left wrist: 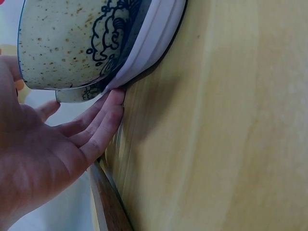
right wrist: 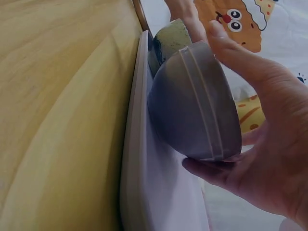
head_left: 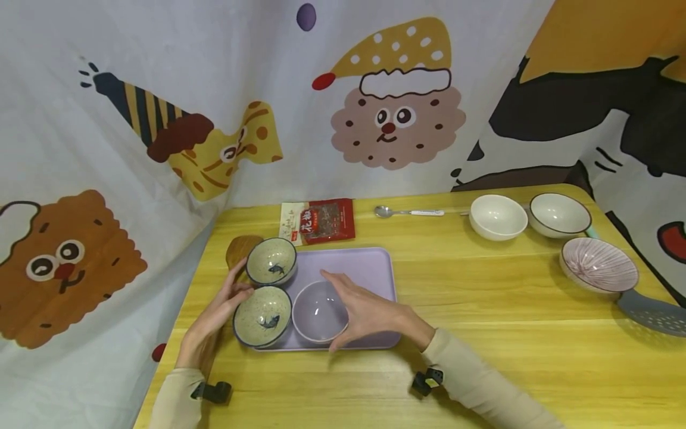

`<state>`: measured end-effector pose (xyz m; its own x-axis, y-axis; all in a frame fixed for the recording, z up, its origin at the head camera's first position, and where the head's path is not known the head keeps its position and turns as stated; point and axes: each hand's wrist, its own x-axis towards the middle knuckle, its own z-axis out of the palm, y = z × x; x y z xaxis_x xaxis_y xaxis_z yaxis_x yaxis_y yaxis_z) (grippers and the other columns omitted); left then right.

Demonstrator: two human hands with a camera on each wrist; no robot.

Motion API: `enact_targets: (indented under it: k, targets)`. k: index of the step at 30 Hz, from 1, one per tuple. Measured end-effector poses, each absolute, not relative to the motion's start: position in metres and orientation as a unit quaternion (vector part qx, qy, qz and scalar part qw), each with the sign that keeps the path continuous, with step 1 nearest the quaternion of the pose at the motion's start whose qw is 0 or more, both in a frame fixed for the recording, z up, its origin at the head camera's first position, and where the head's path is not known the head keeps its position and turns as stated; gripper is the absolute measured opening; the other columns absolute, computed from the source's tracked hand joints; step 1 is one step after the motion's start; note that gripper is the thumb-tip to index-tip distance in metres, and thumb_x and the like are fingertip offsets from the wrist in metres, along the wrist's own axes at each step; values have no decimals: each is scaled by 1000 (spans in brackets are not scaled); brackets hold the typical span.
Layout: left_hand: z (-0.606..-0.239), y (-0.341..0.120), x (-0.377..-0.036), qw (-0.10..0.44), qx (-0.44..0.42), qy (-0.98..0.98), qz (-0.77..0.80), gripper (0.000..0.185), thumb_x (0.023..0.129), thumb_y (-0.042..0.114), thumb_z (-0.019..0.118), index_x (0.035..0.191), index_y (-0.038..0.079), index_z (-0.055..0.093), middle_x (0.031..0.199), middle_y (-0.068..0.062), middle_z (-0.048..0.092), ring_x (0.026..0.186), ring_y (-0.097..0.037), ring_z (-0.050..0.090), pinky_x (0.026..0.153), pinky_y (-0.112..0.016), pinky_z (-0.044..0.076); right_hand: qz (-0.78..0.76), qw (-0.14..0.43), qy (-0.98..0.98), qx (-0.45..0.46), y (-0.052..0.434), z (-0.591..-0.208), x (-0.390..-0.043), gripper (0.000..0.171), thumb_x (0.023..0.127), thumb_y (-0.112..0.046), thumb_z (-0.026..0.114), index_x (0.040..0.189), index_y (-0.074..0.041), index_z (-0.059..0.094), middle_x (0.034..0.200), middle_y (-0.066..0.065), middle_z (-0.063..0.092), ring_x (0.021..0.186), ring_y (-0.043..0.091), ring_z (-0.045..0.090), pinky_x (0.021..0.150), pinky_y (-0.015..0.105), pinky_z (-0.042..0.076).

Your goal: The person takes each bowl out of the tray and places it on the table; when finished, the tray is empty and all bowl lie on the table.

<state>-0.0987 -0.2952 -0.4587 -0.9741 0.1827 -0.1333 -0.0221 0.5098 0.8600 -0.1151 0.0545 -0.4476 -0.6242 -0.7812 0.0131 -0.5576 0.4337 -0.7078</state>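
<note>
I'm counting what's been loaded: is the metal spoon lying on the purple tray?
No, the spoon lies on the bare table behind the purple tray, next to the white bowls.

Lilac tray, lilac bowl; two speckled cream bowls, blue fish motif, dark rims; yellow wood counter.

Home dining table (bowls, cartoon cloth)
</note>
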Motion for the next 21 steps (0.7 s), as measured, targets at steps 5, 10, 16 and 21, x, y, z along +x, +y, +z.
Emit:
enact_targets:
  k: [5, 10, 16, 21]
  targets:
    - [-460, -296, -99, 100, 49, 864, 491, 74, 107, 13, 47, 164, 14, 1, 130, -29, 60, 120, -25, 57, 96, -21, 43, -345, 161, 831, -406, 57, -452, -117, 139, 57, -46, 98, 161, -5, 15, 157, 16, 37, 142, 30, 43, 114, 49, 40]
    - [-460, -296, -100, 101, 50, 864, 491, 73, 107, 14, 47, 164, 15, 1, 129, -29, 61, 117, -20, 58, 96, -21, 43, -369, 133, 826, -405, 57, -458, -116, 131, 57, -39, 99, 158, -3, 24, 152, 15, 45, 136, 28, 49, 111, 49, 43]
    - [-461, -297, -100, 104, 46, 862, 494, 73, 107, 15, 47, 165, 17, 2, 130, -29, 60, 112, -6, 56, 97, -23, 43, -396, 89, 819, -405, 63, -465, -113, 128, 54, -38, 99, 157, -6, 30, 148, 11, 51, 133, 25, 52, 108, 49, 46]
    - [-461, -297, -101, 107, 43, 863, 492, 73, 107, 16, 47, 165, 18, 2, 131, -28, 60, 110, 0, 56, 99, -25, 42, -418, 68, 820, -384, 76, -465, -112, 127, 55, -42, 98, 157, -10, 31, 146, 7, 52, 132, 24, 53, 106, 50, 48]
